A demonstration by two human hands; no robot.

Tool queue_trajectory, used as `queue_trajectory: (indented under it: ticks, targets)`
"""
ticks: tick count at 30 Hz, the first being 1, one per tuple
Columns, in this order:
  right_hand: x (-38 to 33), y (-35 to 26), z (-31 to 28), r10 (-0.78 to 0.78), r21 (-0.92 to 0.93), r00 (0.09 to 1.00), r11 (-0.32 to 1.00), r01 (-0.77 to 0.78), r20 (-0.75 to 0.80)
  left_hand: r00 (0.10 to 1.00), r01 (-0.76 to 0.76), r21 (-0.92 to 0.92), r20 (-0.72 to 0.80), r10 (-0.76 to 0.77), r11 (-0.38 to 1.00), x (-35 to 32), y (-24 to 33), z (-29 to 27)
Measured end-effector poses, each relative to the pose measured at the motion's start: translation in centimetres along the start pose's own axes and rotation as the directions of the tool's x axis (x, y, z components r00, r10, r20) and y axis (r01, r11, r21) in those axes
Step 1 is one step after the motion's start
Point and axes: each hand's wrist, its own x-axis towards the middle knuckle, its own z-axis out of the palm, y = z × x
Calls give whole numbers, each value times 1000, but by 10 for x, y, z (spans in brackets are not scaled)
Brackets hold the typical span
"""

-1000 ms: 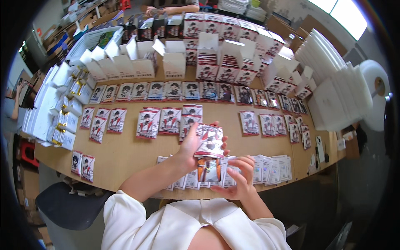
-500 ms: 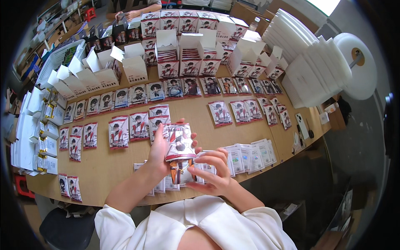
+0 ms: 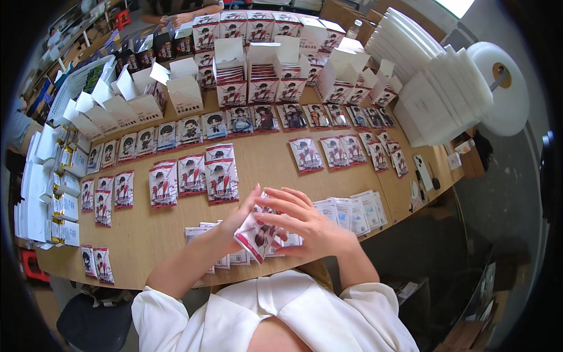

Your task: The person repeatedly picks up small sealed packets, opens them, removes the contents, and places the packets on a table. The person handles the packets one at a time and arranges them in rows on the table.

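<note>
Close in front of me, both hands are on a white and red packet [image 3: 255, 239] printed with a cartoon figure, held tilted. My left hand [image 3: 237, 223] grips its left side. Across its upper part lie the fingers of my right hand [image 3: 311, 226], long and slightly bent, with the thumb lower down by its right edge. Much of the packet is covered by these fingers, and whatever is inside it does not show. Beneath my hands, a fanned row of white-backed packets [image 3: 360, 212] lies along the table's near edge.
Rows of picture cards [image 3: 214, 127] and piles of packets [image 3: 190, 175] cover the wooden table [image 3: 264, 155]. Open boxes [image 3: 230, 76] full of packets line the back. White foam sheets [image 3: 440, 97] stand at right beside a phone [image 3: 422, 172]. Another person's hands [image 3: 170, 20] show far left.
The orange-figured card showing below the packet is out of sight now. My right hand has moved up over the packet, which has tilted. The view has shifted slightly.
</note>
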Motion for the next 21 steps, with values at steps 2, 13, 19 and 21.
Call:
queue_trajectory:
  ticks: [2, 13, 19, 21]
  targets:
    - [4, 0, -4, -34, -53, 997, 998, 38, 68, 993, -45, -51, 104, 50, 998, 14, -16, -30]
    - [-5, 12, 6, 49, -129, 921, 986, -107, -387, 978, -204, 132, 58, 198, 970, 13, -20, -9]
    - [-30, 95, -50, 717, -273, 406, 302, -913, -566, 884, 42, 948, 112, 454, -315, -2, 4, -1]
    - [-35, 119, -49, 764, -319, 365, 218, -922, -532, 908, 104, 823, 150, 390, -558, -5, -1, -6]
